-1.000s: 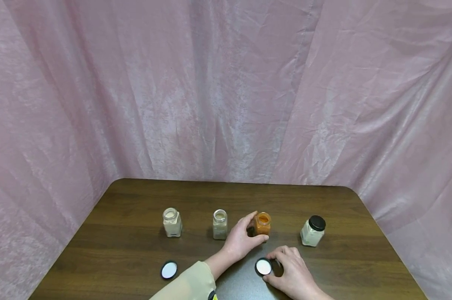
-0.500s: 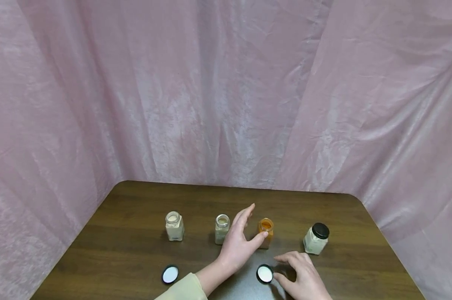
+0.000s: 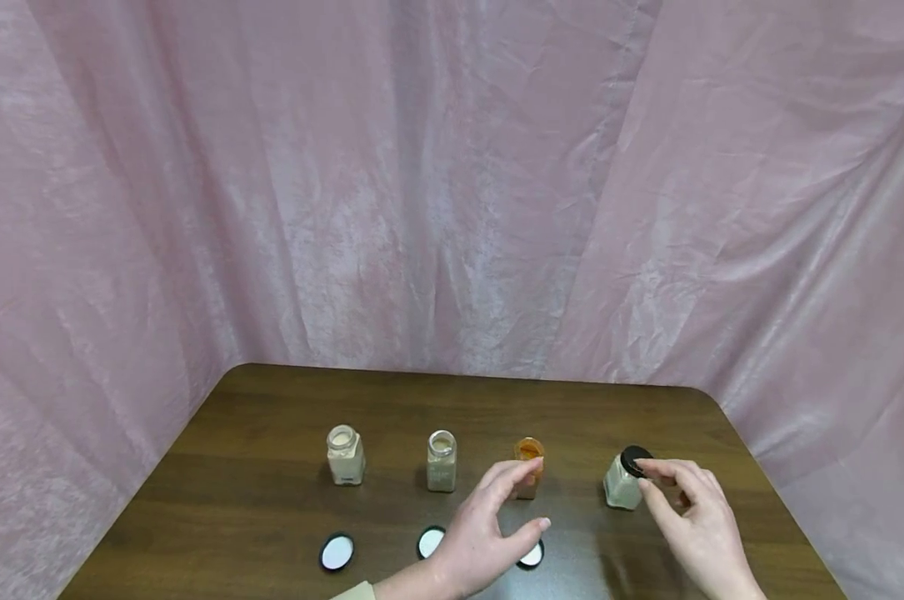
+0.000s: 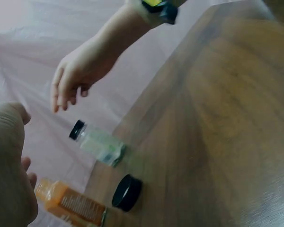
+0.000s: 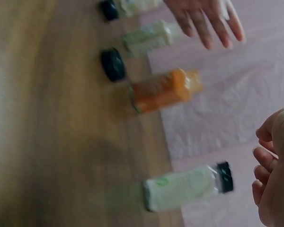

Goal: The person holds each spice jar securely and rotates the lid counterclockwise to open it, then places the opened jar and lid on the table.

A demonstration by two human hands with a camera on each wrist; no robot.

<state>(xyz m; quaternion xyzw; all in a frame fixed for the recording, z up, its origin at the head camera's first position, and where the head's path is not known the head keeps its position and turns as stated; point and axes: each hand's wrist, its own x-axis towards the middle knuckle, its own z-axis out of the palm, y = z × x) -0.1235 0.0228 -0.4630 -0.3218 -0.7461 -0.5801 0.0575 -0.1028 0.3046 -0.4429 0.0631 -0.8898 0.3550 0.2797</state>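
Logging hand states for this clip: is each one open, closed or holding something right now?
Left hand: open, holding nothing.
Right hand: open, holding nothing, by the lidded jar.

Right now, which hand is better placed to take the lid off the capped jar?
Right, I'd judge: the right hand hovers nearest the capped jar, close to its lid, though the right wrist view shows a gap. The left hand is farther off, nearer the orange jar.
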